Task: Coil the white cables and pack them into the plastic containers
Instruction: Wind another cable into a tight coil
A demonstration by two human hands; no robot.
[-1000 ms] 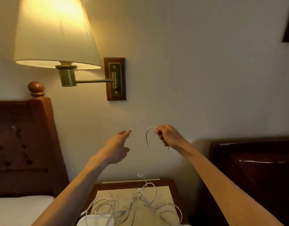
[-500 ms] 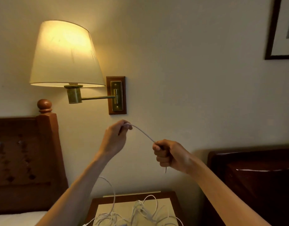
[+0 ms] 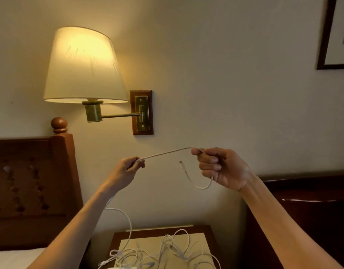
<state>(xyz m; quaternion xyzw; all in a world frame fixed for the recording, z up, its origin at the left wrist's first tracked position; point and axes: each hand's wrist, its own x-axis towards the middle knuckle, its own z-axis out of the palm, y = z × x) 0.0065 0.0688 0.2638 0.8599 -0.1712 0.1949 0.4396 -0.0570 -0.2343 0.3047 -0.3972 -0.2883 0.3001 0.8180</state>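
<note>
A thin white cable point(image 3: 165, 153) stretches through the air between both hands, in front of the wall. My left hand point(image 3: 126, 171) pinches it at the left; from there it drops in a loop toward the nightstand. My right hand point(image 3: 221, 169) is closed around the other part, and the short end with its connector point(image 3: 180, 162) curls out below the fist. A tangle of more white cables point(image 3: 167, 251) lies on the nightstand point(image 3: 116, 239) at the bottom of the view. No plastic container is clearly visible.
A lit wall lamp point(image 3: 83, 68) on a brass arm hangs above left. A dark wooden headboard point(image 3: 31, 189) and white bedding stand at left, another dark headboard point(image 3: 312, 210) at right. A framed picture point(image 3: 336, 33) hangs top right.
My left hand reached in and took hold of the cable, then the hands moved apart, drawing a longer stretch taut between them. The view tilted up slightly.
</note>
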